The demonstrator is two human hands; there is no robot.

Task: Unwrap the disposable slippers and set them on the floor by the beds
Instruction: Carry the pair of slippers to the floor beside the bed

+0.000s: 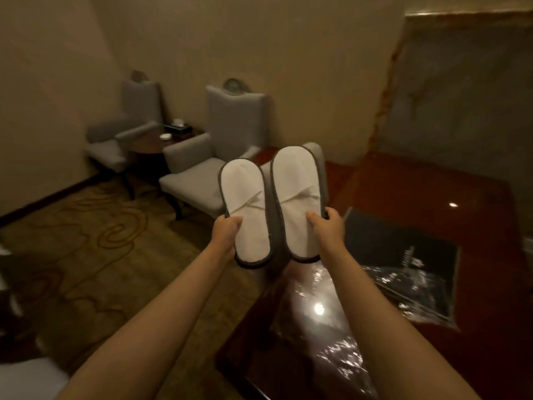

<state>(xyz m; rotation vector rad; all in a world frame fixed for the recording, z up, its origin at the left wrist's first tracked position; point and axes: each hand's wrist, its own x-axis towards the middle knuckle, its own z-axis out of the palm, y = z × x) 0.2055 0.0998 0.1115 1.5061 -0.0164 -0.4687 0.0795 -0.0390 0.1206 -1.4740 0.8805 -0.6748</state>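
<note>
The left hand (227,226) grips the left slipper (245,212) by its edge, fingers hidden behind it, thumb on top. The right hand (327,226) clamps the right slipper (298,203) likewise. Both slippers are held up side by side above the glossy table (432,197), where crumpled clear wrapping (403,287) lies, blurred by glare.

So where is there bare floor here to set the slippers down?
Open patterned carpet lies left of the left hand, bordered by the nearer armchair and the wall. Right is crowded: the glossy desk carries clear plastic wrap and a black pad.
</note>
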